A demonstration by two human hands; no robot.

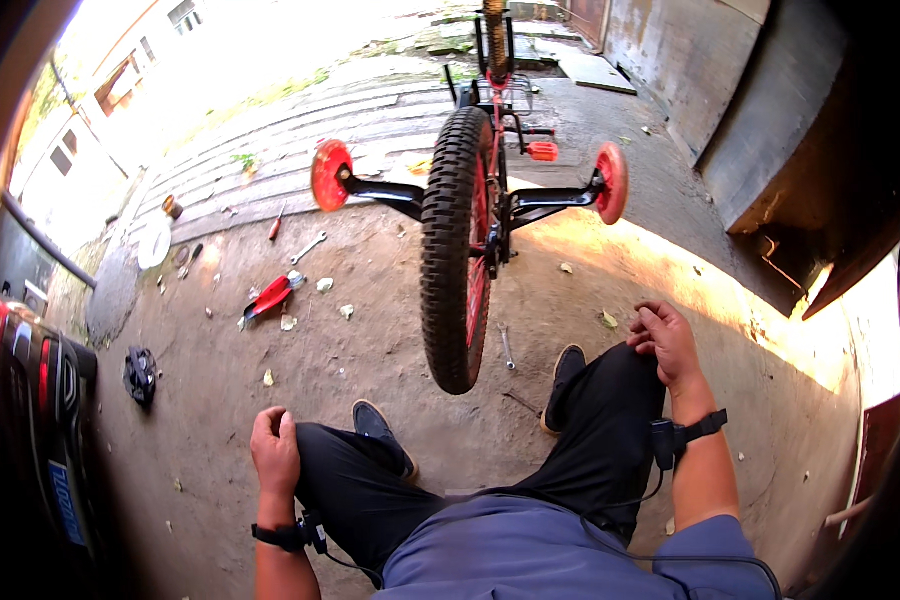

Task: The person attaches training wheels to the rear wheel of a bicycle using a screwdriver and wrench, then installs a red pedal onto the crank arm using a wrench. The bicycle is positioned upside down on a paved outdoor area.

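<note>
My left hand [275, 452] rests against my left knee, its fingers bent down and mostly hidden. On my right knee lies my right hand [668, 340], loosely curled with its fingers slightly apart and nothing in it. Neither hand touches the small bicycle in front of me. Its knobbly black tyre [452, 250] stands high between my legs, on a wheel with a red rim. Black brackets hold a red training wheel [331, 175] on the left and another red training wheel [612, 183] on the right. Behind the wheel shows a red pedal [543, 151].
On the ground lie a wrench [309, 247], a screwdriver [277, 222], a red-and-black tool [268, 297] and another wrench [507, 347] near my right shoe. A dark bundle [140, 375] lies by the car [45, 400] at left. Metal panels [660, 70] stand at far right.
</note>
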